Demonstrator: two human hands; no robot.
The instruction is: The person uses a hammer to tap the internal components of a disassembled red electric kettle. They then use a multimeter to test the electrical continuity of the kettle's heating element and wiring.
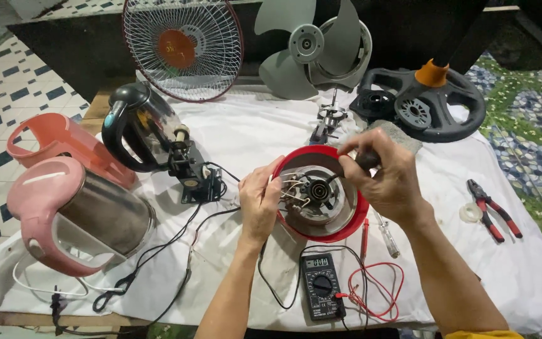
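Fingers [270, 183] of the left hand [260, 202] pinch together on the near-left rim of the red kettle base [349, 221], which lies at the middle of the worktop [522, 276] with its round underside turned up toward the camera; being circular, it has no clear long axis. Its shell is glossy red plastic, and inside show a dull metal plate, bent wire leads and a black round connector [317, 188].

Going left to right: one empty pink plastic kettle shell [58, 143]; one pink kettle [64, 216] with a brushed steel body lying on its side, mouth pointing right; one black-handled glass kettle [136, 125], also tipped over; one black bracket with a small motor [189, 164]; one round wire fan guard [183, 45] leaning upright at the back; one grey three-bladed fan blade [305, 44]. Below the base sits one black digital multimeter [321, 285] with red and black leads.

The right hand [387, 182] has its fingers closed around a dark tool handle [366, 161], probably a screwdriver, its tip hidden near the connector. A second screwdriver with a clear handle [387, 237] lies just beside the base. Farther right are one black fan stand base with an orange collar [431, 97], one roll of white tape [470, 213] and one pair of red-handled pliers [494, 210] on the white cloth.
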